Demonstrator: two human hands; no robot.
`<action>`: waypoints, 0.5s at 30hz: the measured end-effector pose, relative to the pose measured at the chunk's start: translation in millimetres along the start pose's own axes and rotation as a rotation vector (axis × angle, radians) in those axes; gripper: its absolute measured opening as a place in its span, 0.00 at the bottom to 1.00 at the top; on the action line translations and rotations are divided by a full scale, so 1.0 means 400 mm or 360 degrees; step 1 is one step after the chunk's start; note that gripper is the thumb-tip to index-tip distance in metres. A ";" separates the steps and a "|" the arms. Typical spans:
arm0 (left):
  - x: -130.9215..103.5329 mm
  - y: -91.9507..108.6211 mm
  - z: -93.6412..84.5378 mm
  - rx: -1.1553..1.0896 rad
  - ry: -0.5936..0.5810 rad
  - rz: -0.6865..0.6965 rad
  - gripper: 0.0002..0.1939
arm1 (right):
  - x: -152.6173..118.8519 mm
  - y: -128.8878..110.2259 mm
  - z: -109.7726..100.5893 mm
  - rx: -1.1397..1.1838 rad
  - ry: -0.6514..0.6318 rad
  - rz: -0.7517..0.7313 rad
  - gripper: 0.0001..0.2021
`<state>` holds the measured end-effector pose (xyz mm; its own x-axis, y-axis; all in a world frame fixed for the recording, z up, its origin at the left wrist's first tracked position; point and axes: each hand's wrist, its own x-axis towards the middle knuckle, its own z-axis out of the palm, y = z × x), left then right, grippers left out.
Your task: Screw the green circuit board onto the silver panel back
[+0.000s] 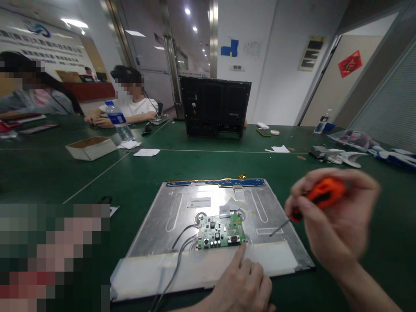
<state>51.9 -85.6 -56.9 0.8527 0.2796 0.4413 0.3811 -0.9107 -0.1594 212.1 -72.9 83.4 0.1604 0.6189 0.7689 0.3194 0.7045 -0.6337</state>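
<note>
My right hand (338, 216) is raised at the right, closed around the orange-red handle of a screwdriver (325, 195). Its thin shaft points down and left over the right part of a flat metal display panel (185, 212). My left hand (243, 281) rests on the panel's near edge. Its index finger is stretched out to the lower right corner of a green circuit board (221, 232), and the other fingers are bent. Whether a screw sits under that fingertip I cannot make out. Dark cables (178, 260) run from the board's left side towards the near edge.
A black monitor housing (216, 106) stands upright across the green table (156, 169). At the left are an open cardboard box (91, 149) and a water bottle (120, 121). Plastic bags and metal parts (334, 155) lie at the right. Two people sit at the far left; blocks blur the lower left corner.
</note>
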 end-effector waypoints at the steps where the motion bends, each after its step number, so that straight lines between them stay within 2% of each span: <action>1: -0.001 0.001 0.006 0.0021 0.0033 -0.0003 0.17 | -0.005 0.020 0.018 0.0050 -0.0044 0.0021 0.20; 4: -0.004 0.005 0.026 0.0065 0.0086 -0.0012 0.18 | -0.034 0.079 0.068 0.0146 -0.0282 0.0106 0.18; 7: -0.006 0.008 0.037 0.0059 0.0131 -0.0041 0.18 | -0.069 0.109 0.089 0.0166 -0.0301 0.0114 0.18; 15: 0.001 0.001 0.012 -0.0029 -0.0057 -0.0016 0.18 | -0.102 0.123 0.088 0.0130 -0.0335 0.0062 0.19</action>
<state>54.3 -84.4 -61.0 0.8613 0.2990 0.4109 0.3833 -0.9131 -0.1390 188.5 -51.5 18.0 -0.0298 0.6992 0.7143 0.2387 0.6989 -0.6742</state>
